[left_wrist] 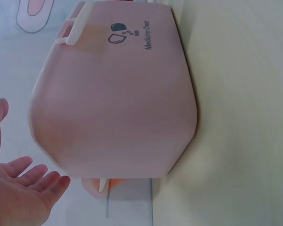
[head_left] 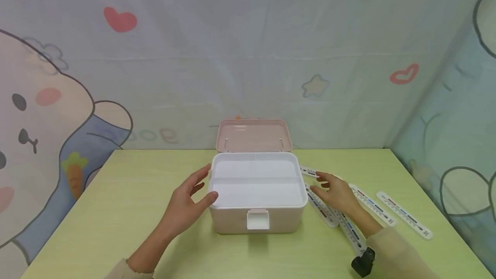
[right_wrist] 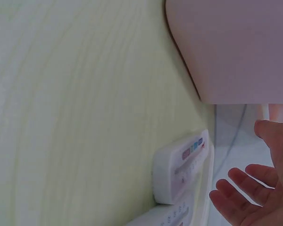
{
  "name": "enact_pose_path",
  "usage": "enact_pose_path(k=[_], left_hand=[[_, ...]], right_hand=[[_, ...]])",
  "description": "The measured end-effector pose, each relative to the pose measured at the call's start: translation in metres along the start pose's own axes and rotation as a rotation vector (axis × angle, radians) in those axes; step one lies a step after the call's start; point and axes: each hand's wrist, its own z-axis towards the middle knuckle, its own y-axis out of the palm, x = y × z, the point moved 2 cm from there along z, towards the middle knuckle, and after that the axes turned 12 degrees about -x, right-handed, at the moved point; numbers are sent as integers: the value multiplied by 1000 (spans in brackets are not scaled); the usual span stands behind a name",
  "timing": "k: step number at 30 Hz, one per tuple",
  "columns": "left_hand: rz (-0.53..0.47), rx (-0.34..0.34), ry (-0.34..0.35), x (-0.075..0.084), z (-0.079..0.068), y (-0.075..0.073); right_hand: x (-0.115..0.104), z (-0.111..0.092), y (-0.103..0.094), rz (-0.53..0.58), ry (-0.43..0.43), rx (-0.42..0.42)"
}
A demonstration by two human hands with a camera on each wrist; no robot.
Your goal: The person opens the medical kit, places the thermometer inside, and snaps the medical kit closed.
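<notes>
Head view: a pink box (head_left: 232,222) stands near the middle of the table (head_left: 135,201), its pink lid (head_left: 253,136) open at the back and a white clasp (head_left: 258,219) at the front. Inside the top sits a white tray (head_left: 232,193) divided into compartments by low walls.

The left hand (head_left: 185,206) is beside the box's left end, thumb and fingers spread wide, holding nothing; its thumb tip overlaps the front-left corner of the rim in this view. The right hand (head_left: 337,193) is off the box's right end, above white strips (head_left: 404,215) printed with scales and coloured marks; its fingers are loosely bent, the thumb apart, and it holds nothing. Whether its fingertips touch a strip, I cannot tell.

Five strips show on the table to the right, some partly hidden by the right hand and forearm. The left wrist view shows "Medicine Chest" lettering (left_wrist: 147,35) on the front of the box.
</notes>
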Motion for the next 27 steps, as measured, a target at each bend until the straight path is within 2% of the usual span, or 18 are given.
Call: enact_pose_path(k=[9, 27], left_hand=[[-87, -38, -104, -7, -9, 12], [-119, -28, -126, -14, -9, 26]], right_hand=[[2, 0, 11, -55, 43, -23], [3, 1, 23, -165, 26, 45]])
